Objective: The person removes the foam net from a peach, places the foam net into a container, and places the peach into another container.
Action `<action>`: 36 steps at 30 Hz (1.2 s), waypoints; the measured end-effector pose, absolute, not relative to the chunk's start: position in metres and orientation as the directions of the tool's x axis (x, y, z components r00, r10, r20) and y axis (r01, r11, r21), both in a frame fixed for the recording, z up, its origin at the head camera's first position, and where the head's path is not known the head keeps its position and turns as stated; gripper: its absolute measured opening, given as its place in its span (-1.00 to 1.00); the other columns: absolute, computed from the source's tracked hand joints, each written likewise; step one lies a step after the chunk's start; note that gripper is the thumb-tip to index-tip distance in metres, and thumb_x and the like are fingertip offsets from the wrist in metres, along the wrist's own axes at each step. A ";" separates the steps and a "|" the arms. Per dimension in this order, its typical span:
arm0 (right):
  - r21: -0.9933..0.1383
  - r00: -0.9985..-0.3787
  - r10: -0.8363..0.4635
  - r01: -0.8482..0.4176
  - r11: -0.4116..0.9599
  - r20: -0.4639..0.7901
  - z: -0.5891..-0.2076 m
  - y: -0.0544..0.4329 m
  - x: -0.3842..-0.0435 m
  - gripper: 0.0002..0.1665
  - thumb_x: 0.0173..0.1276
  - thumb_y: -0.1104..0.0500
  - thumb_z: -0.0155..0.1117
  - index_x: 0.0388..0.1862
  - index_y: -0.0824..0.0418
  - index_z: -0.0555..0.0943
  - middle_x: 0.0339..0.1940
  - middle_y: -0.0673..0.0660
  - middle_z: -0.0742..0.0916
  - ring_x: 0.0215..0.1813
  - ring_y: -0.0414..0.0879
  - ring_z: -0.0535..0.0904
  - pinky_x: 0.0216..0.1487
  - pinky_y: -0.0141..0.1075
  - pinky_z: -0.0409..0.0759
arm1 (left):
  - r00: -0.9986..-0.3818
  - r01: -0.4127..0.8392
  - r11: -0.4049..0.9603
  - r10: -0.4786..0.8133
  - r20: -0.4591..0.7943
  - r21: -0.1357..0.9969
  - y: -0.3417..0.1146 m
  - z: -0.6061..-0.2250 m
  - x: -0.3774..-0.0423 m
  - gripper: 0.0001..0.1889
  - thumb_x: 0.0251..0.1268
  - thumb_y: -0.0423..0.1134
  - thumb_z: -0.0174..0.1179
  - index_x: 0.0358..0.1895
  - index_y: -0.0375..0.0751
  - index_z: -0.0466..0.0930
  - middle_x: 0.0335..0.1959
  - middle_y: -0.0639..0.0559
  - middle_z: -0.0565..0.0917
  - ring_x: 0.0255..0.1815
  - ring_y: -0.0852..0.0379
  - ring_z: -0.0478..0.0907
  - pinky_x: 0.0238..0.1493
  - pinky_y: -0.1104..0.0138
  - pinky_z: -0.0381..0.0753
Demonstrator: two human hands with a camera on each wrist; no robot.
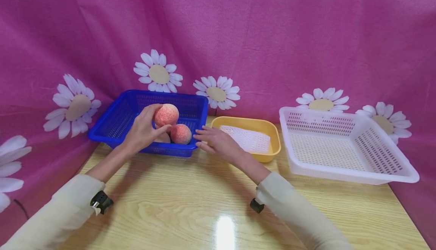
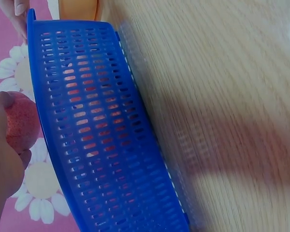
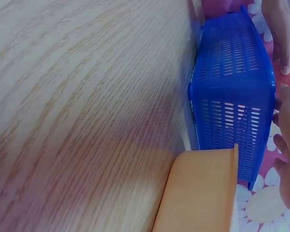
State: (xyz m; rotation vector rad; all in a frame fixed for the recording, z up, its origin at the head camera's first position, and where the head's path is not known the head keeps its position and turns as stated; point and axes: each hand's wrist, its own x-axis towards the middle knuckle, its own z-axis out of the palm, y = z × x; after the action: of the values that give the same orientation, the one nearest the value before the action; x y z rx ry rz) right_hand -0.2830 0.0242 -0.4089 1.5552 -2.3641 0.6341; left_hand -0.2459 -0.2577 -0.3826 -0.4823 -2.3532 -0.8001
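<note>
My left hand (image 1: 141, 128) grips a round, pinkish-red peach (image 1: 166, 115) between thumb and fingers, above the blue basket (image 1: 117, 139). In the left wrist view this peach (image 2: 22, 121) shows higher than the basket rim. Inside the basket lie a second peach (image 1: 181, 134) and a paler one (image 1: 162, 138), partly hidden by the left thumb. My right hand (image 1: 219, 143) hovers at the basket's right rim, palm down, its fingers spread and holding nothing. It overlaps the edge of a yellow tray (image 1: 275, 138).
White foam netting (image 1: 250, 139) lies in the yellow tray. At the right stands a white perforated basket (image 1: 340, 171). All three containers stand along the back of the wooden table (image 1: 177, 201), before a pink flowered curtain (image 1: 252, 45).
</note>
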 end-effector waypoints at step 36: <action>-0.220 -0.306 -0.879 -0.946 0.238 0.366 -0.410 0.014 -0.291 -0.59 0.57 0.06 0.11 0.25 0.19 0.63 0.24 0.11 0.66 0.46 0.09 0.34 0.48 -0.12 0.20 | -0.926 0.042 0.800 -0.194 0.324 0.598 -0.297 -0.378 -0.262 -0.31 0.16 -0.13 0.41 0.23 -0.50 0.34 0.05 -0.52 0.54 0.10 -0.44 0.49 0.07 -0.19 0.47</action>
State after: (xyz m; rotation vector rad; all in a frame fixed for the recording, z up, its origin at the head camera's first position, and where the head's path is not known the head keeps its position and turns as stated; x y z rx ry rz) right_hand -0.2912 0.0139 -0.4099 1.7414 -2.3356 0.6052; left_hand -0.2624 -0.2967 -0.3782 0.1154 -2.6159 -0.8817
